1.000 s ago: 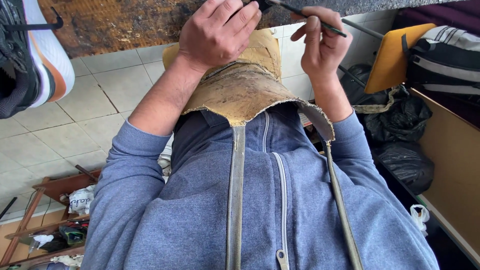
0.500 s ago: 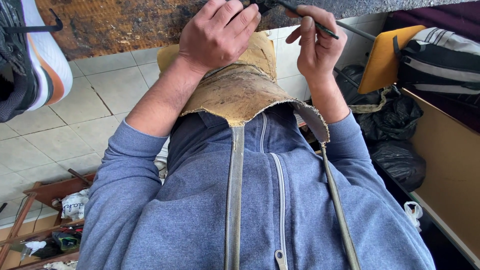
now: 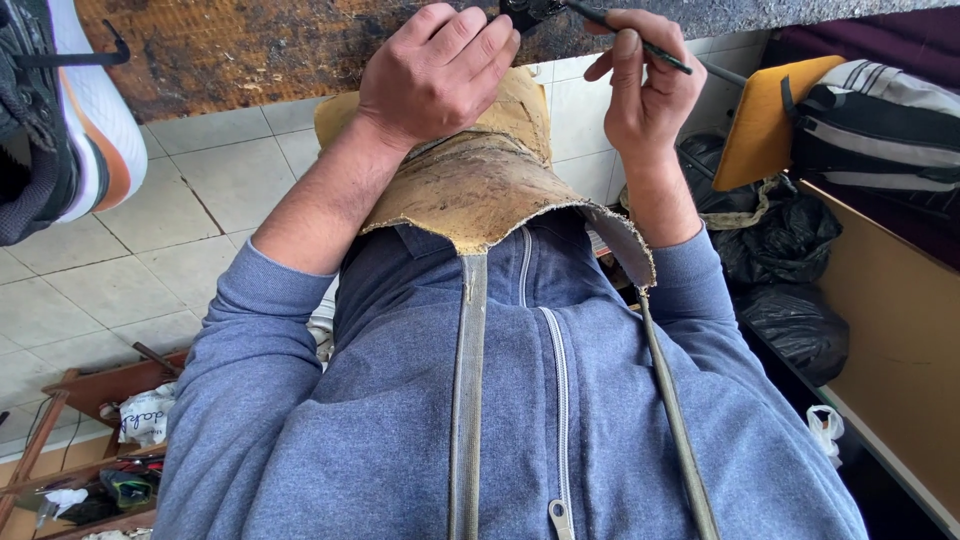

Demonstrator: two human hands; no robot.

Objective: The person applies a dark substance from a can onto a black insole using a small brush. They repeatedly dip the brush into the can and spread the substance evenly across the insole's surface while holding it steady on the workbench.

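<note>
Thin dark tool (image 3: 640,42) pinched in right hand (image 3: 648,95), left hand (image 3: 435,75) curled over small dark piece (image 3: 525,12), mostly hidden.

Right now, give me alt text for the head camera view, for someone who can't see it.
Seen from above, a person's left hand presses a small dark object at the edge of a worn workbench, while the right hand holds a thin dark tool to it. They wear a blue zip hoodie and a stained leather apron; a sneaker sits at left.

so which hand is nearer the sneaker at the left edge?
Left. The left hand is fisted at the workbench edge, apart from the sneaker; the right hand, holding a thin tool, is farther right.
</note>
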